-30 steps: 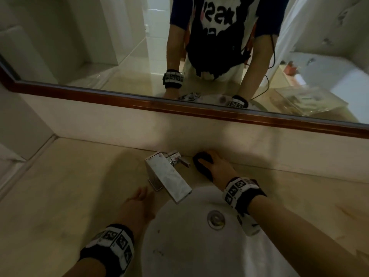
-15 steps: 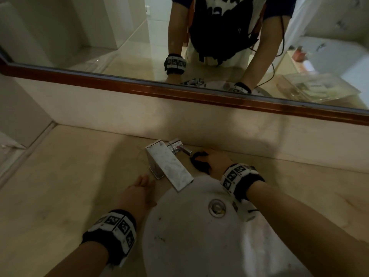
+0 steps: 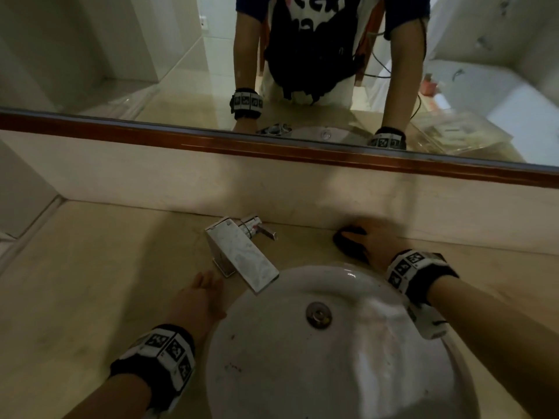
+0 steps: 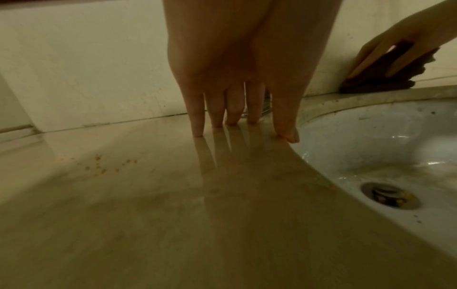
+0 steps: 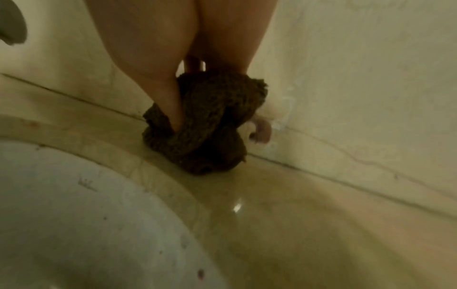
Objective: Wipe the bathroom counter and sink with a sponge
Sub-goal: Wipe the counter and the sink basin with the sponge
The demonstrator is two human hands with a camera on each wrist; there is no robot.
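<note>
A dark brown sponge lies on the beige counter behind the white sink, against the backsplash. My right hand grips it from above. In the right wrist view the thumb digs into the sponge and a fingertip curls round its far side, so the right hand squeezes it onto the counter. My left hand rests flat on the counter left of the sink rim. In the left wrist view the left hand has straight fingers whose tips touch the surface.
A chrome faucet stands between my hands at the sink's back left. The drain sits mid-basin. A wood-framed mirror runs above the backsplash. Small orange spots dot the counter left of my left hand.
My right hand has slid the sponge to the right along the back of the counter, away from the faucet. The left hand has stayed where it was.
</note>
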